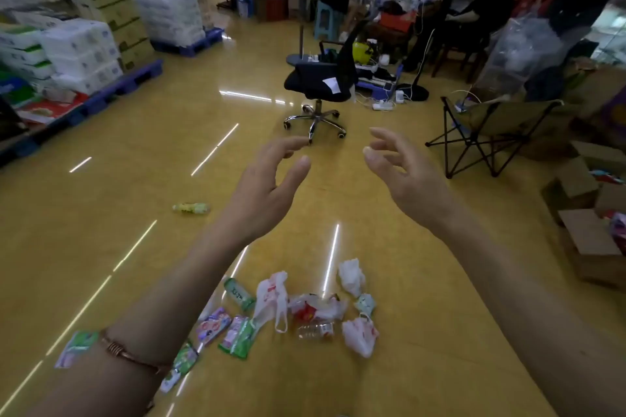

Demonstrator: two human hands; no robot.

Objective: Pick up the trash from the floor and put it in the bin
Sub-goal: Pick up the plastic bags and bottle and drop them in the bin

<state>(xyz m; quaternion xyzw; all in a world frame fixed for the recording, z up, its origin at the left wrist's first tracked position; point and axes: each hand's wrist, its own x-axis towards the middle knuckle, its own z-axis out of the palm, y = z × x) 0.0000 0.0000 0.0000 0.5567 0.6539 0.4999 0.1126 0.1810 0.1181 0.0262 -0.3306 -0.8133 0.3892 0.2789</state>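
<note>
A scatter of trash lies on the yellow floor below my arms: a white plastic bag (271, 298), a clear plastic bottle (315, 330), a crumpled white bag (352, 276), another bag (360, 335) and green and pink wrappers (237, 335). A yellow-green bottle (190, 207) lies apart to the left. My left hand (267, 186) and my right hand (403, 176) are stretched forward above the floor, fingers loosely spread, holding nothing. No bin is in view.
A black office chair (318, 81) stands ahead in the middle. A folding camp chair (491, 132) and cardboard boxes (586, 237) stand at the right. Pallets of stacked goods (81, 54) line the left. People sit at the back right.
</note>
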